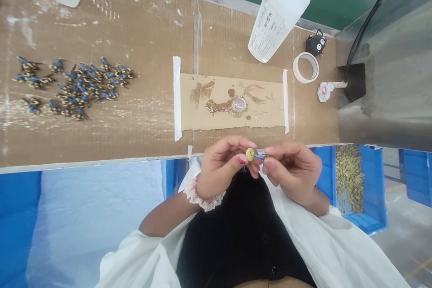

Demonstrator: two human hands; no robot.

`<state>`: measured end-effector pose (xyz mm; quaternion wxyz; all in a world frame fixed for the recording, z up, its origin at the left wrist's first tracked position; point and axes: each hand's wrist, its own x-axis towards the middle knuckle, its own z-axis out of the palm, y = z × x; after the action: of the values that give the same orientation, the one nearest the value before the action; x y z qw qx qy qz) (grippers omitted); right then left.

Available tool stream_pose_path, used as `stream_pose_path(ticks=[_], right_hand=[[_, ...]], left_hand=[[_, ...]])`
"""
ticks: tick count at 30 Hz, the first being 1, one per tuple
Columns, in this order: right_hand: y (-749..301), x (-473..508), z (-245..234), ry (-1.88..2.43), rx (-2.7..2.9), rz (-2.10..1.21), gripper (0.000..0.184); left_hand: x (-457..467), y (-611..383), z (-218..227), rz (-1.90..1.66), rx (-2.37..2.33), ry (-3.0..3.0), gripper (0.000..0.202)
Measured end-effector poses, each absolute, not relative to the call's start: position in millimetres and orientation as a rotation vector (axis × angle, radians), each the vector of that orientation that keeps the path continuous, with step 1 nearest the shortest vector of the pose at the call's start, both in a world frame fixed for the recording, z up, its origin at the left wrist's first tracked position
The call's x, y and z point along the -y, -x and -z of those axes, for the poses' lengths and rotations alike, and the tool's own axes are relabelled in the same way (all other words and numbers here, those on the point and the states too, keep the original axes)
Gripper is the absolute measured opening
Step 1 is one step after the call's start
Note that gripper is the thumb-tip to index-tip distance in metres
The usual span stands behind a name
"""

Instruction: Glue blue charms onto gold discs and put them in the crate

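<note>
Head view: left hand [221,165] is pinching the yellow-and-blue piece [251,155] at nine o'clock, right hand [294,168] at three, its long axis running between both grips.

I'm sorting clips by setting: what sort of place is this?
Probably a small-parts workshop: similar blue-and-yellow items lie clustered on a cardboard-covered bench, which also bears a large labelled bottle, and a blue bin holds many yellowish pieces.

Left hand [219,164]: pinching | right hand [297,168]: pinching | pose: facing, close together
</note>
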<state>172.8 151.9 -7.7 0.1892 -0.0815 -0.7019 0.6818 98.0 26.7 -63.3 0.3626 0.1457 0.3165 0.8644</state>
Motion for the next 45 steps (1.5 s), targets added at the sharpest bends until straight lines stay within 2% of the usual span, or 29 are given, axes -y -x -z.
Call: stream_pose_path(ticks=[7, 14, 23, 29, 36, 45], right_hand=[[-174, -153, 7, 0.185, 1.980, -1.922, 0.029], [-177, -152, 7, 0.205, 2.065, -1.820, 0.022], [-177, -152, 7, 0.188, 2.069, -1.815, 0.027], [-180, -152, 5, 0.224, 2.118, -1.751, 0.025], [-179, -153, 5, 0.044, 2.312, -1.309, 0.035], [-176, -155, 6, -0.164, 2.454, -0.808, 0.040]], left_hand=[[-26, -97, 61, -2.210, -0.854, -0.377, 0.015], [-24, -99, 64, -2.223, -0.864, -0.406, 0.016], [-24, -98, 59, -2.252, -1.020, -0.436, 0.015], [-18, -98, 70, -2.236, -1.256, -0.669, 0.026], [-16, -101, 60, -2.121, -1.707, -0.728, 0.035], [-15, -111, 59, -2.098, -1.830, -0.686, 0.030]])
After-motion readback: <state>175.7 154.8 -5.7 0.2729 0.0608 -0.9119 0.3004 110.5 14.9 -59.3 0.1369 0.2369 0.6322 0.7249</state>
